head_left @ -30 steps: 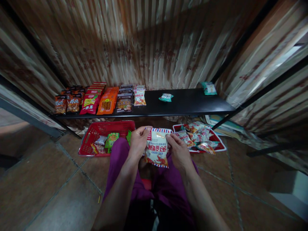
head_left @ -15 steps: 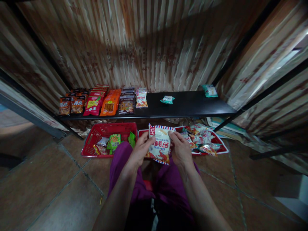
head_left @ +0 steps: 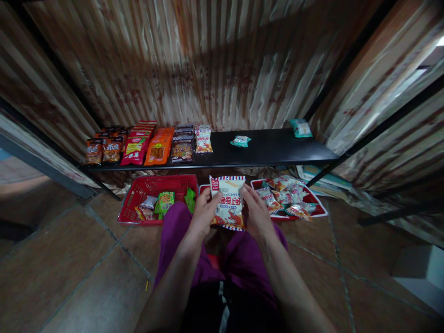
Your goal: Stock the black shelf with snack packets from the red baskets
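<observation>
A white snack bag (head_left: 229,203) with red-and-blue striped ends is held upright over my knees. My left hand (head_left: 204,210) grips its left edge, thumb on the front. On the bag's right edge is my right hand (head_left: 256,208), also closed on it. Just beyond, a similar striped snack bag (head_left: 203,141) stands on the black shelf (head_left: 277,150), at the right end of a row. A teal snack bag (head_left: 241,141) lies by itself farther right, and another teal bag (head_left: 301,128) rests at the far right end.
Left on the shelf are brown packs (head_left: 113,150), red packs (head_left: 137,145), orange packs (head_left: 159,147) and dark packs (head_left: 182,149). Below stand a red basket (head_left: 138,185) with green packs (head_left: 164,202) and a white-rimmed basket (head_left: 321,208) full of snack bags. Black shelf posts (head_left: 374,132) flank the space.
The snack bag has turned slightly more upright and shifted a little left in my hands. Both hands keep their hold; the packs on the shelf stay where they were.
</observation>
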Motion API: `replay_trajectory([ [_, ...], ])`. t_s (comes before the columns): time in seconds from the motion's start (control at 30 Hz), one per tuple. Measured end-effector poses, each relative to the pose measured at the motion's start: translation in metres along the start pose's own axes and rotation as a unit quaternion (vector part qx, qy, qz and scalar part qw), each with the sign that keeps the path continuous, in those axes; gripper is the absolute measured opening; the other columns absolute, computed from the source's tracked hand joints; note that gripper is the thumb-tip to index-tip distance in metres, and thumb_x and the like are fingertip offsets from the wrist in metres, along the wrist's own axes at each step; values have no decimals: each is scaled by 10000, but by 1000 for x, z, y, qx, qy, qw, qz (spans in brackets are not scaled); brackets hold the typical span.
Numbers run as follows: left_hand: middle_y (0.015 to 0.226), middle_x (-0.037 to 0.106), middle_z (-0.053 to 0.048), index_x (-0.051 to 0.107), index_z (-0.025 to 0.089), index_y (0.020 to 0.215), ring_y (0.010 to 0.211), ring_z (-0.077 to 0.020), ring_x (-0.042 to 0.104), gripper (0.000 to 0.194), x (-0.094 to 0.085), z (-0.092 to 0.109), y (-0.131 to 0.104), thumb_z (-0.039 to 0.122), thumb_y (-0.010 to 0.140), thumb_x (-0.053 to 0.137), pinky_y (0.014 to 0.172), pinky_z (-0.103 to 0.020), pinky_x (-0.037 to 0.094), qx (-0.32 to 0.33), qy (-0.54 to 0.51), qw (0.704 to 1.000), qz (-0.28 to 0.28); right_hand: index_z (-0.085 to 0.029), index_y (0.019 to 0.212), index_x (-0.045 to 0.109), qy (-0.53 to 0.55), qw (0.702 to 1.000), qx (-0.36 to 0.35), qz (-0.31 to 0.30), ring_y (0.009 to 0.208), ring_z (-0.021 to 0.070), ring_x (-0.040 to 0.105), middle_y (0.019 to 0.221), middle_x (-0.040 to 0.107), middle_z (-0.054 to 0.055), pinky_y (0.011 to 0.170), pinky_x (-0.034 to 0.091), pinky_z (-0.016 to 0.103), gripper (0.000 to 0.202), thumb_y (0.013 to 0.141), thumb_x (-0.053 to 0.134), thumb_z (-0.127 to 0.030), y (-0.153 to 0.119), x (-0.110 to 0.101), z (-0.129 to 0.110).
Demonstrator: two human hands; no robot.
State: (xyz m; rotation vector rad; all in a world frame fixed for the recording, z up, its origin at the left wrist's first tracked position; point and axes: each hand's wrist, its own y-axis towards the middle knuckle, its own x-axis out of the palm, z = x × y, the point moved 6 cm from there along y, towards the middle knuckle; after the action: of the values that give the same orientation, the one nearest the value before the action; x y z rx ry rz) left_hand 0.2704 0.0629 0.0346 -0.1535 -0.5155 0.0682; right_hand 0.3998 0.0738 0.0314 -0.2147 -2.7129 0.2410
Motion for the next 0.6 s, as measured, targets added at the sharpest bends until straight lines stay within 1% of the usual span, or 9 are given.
replay_trajectory([
  [0.07,819,701,-38,613,178,891,695,-158,641,372,-4,2,1,412,633,746,651,-256,490,11,0,1000,25,-240,1068,609,-31,999,1,-19,792,219,671,947,714,32,602,538,303,490,656,713,-485,-2,2,2],
  [0.13,826,701,-34,619,187,901,706,-153,641,373,-8,5,2,427,640,736,643,-243,484,24,2,999,44,-248,1068,621,-63,997,-3,-42,860,227,667,1013,706,35,657,551,314,501,640,725,-484,-5,4,3],
  [0.27,860,702,-41,624,187,902,729,-147,639,358,-16,6,4,435,661,716,652,-231,479,38,4,997,63,-257,1122,607,-121,986,1,-115,929,232,656,1036,702,27,768,550,358,552,617,765,-411,-10,11,7],
  [0.33,872,701,-47,621,175,908,731,-149,639,365,-19,5,5,430,663,715,651,-231,479,40,6,997,69,-256,1148,593,-135,982,3,-135,937,233,654,1041,700,27,796,543,375,558,633,758,-397,-11,13,10],
  [0.4,886,699,-51,618,170,929,740,-150,639,371,-19,6,5,426,675,706,650,-230,478,42,6,997,64,-248,1141,596,-133,982,-4,-134,939,228,652,1061,694,29,809,536,369,532,652,744,-399,-11,14,11],
  [0.47,903,697,-50,617,171,934,750,-150,639,359,-17,6,4,428,694,688,648,-228,476,37,6,998,49,-231,1119,608,-127,985,-13,-118,920,223,654,1057,695,37,794,535,355,510,658,738,-407,-10,13,10],
  [0.6,919,695,-44,620,179,948,729,-151,641,372,-13,7,0,421,677,701,609,-224,466,-2,7,1000,17,-214,1079,627,-126,989,-25,-76,872,225,660,1015,709,47,725,538,337,498,647,739,-435,-4,7,9],
])
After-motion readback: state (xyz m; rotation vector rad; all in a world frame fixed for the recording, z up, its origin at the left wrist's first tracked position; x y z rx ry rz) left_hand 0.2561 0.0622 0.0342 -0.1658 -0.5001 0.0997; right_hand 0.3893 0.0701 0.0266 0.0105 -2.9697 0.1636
